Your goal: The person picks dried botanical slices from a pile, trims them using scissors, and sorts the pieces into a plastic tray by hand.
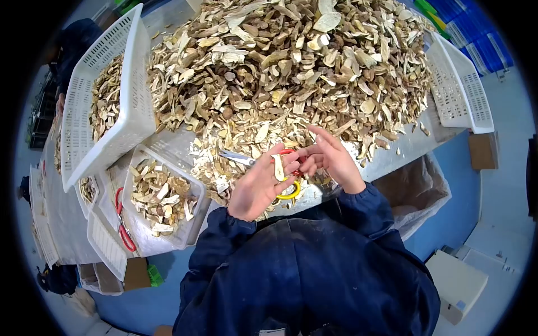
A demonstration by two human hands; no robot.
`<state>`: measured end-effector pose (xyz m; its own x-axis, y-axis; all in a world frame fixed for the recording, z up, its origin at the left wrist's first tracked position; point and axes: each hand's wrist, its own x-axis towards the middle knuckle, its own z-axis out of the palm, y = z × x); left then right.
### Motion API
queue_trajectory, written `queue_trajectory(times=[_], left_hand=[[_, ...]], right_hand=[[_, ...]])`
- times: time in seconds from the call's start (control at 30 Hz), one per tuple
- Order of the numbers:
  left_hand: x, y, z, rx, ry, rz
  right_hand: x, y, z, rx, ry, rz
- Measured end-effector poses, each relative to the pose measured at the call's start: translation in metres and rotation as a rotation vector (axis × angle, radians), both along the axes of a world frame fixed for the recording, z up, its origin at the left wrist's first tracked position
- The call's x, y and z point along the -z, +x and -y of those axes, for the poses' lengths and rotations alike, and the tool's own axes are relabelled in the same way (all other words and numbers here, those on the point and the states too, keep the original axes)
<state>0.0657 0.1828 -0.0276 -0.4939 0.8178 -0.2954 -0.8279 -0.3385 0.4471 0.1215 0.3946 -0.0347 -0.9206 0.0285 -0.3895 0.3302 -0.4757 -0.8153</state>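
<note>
My left hand point(259, 186) is palm up with its fingers apart, and a pale dried slice point(278, 167) lies across its fingers. My right hand point(332, 158) is raised beside it, fingers spread and partly curled, its fingertips close to the left ones. Scissors with red handles point(293, 162) and silver blades point(238, 157) lie under and behind the hands. A yellow scissor handle point(291, 189) shows just below the fingers. Beyond the hands rises a large heap of dried brown and cream slices point(280, 73).
A white tray point(197, 208) of slices and red-handled scissors point(121, 218) are at the left. White baskets point(139, 67) point(457, 84) flank the heap. A lined bin point(431, 196) stands below the table's right edge. People are partly visible at far left.
</note>
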Motion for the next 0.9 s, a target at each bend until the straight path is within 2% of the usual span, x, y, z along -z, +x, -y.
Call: queue_trajectory(times=[0.07,0.17,0.27,0.33,0.4,0.47,0.63,0.77,0.87,0.9], left_hand=[[0.0,-0.001,-0.003,0.02,-0.023,-0.035],[-0.004,0.005,-0.011,0.007,-0.071,-0.053],[0.018,0.009,-0.014,-0.001,-0.004,-0.076],[0.024,0.008,-0.018,0.083,0.095,0.091],[0.025,0.012,-0.027,0.1,0.211,0.323],[0.022,0.018,-0.036,0.032,0.343,0.607],[0.032,0.017,-0.04,0.188,0.594,0.779],[0.037,0.024,-0.042,0.167,0.59,0.599],[0.012,0.029,-0.043,0.018,0.233,0.454],[0.019,0.029,-0.041,0.031,0.266,0.372]], right_hand=[[-0.008,0.007,-0.001,0.024,0.326,0.023],[-0.008,0.022,0.007,0.034,0.36,0.026],[-0.005,0.05,0.011,0.003,0.369,0.044],[-0.005,0.067,0.007,0.032,0.395,0.094],[0.003,0.083,-0.009,0.254,0.421,0.181],[0.003,0.091,-0.026,0.488,0.583,0.234],[0.029,0.081,-0.07,0.577,1.202,0.288],[0.032,0.053,-0.07,0.5,1.573,0.315],[0.04,0.043,-0.07,0.404,1.596,0.261],[0.031,0.042,-0.063,0.412,1.482,0.226]])
